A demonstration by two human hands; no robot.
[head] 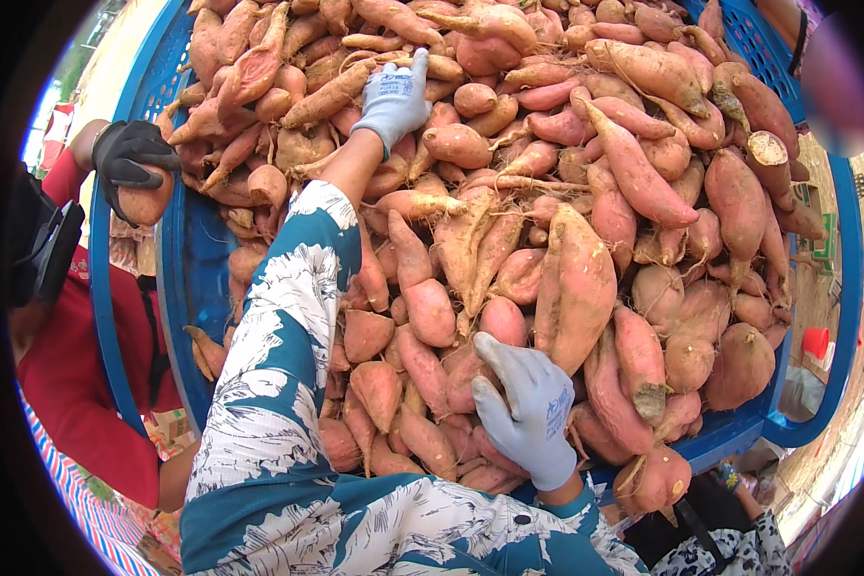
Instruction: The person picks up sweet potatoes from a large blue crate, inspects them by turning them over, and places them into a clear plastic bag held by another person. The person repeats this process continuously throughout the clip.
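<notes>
A heap of sweet potatoes (pixel 457 144) with pink-brown, soil-marked skin fills a large blue bin (pixel 205 252) before me. My left hand (pixel 396 97), in a pale grey-blue coated work glove, reaches to the far part of the heap. Its index finger points away over a slender sweet potato (pixel 443 69); the other fingers are curled and partly hidden, so a grip is unclear. Nearer to me, my right hand (pixel 525 410), gloved alike, is over the near part of the heap with thumb and fingers apart. A large forked sweet potato (pixel 579 288) lies just beyond it.
At left, a person in red holds a sweet potato (pixel 146 198) in a black-gloved hand (pixel 131 158). Another person's arm (pixel 781 25) shows at top right; patterned clothing (pixel 734 551) at lower right. A blue frame rail (pixel 846 302) curves along the right, with a red container (pixel 816 342) beyond.
</notes>
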